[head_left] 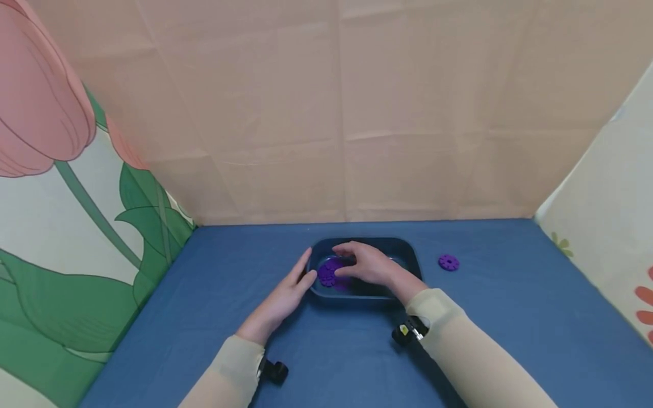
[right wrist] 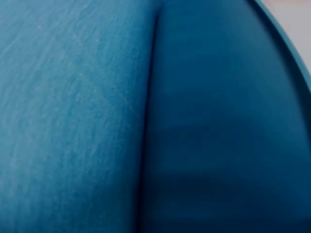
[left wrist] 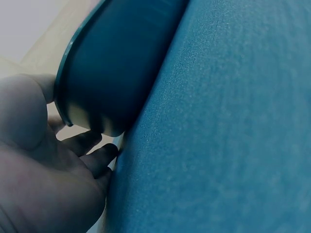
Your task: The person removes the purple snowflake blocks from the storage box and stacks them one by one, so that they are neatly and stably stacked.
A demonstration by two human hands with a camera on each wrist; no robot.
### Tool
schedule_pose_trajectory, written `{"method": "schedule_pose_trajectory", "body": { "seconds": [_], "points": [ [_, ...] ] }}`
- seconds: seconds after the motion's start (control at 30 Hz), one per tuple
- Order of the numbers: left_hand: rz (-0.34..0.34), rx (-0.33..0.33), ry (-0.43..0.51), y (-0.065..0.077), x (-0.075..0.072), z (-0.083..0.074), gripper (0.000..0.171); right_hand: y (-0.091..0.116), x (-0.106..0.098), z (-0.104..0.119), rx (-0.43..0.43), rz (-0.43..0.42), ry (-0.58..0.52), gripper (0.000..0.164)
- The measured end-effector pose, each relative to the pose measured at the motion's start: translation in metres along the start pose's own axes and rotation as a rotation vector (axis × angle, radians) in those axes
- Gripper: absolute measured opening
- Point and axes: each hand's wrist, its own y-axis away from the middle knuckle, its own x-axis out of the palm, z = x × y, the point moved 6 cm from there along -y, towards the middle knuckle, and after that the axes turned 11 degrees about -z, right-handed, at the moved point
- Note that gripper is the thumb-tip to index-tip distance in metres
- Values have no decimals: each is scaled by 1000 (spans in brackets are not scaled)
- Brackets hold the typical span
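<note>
A dark blue rectangular tray (head_left: 364, 296) stands on the table, with several purple notched discs (head_left: 327, 275) gathered at its left end. My left hand (head_left: 285, 293) is at the tray's left end, its fingers extended along the outside. In the left wrist view, thumb and fingers of that hand reach the tray's rim and end wall (left wrist: 116, 68). My right hand (head_left: 371, 265) hovers inside the tray, thumb and fingers spread apart beside the discs, no disc showing between them. The right wrist view has only the tray's side wall (right wrist: 209, 121) and tablecloth, not the hand.
One more purple disc (head_left: 449, 262), with a hole in its centre, lies on the blue tablecloth (head_left: 326, 362) to the right of the tray. Behind the table hangs a beige cloth (head_left: 336, 113). Flower-patterned panels (head_left: 66, 238) flank both sides.
</note>
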Motion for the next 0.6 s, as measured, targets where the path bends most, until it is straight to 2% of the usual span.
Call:
{"method": "schedule_pose_trajectory", "body": {
  "seconds": [0.3, 0.6],
  "points": [
    [0, 9, 1, -2, -4, 2, 65, -3, 8, 0, -20, 52, 20, 66],
    [-5, 11, 1, -2, -6, 1, 64, -3, 13, -1, -5, 87, 48, 59]
  ]
}}
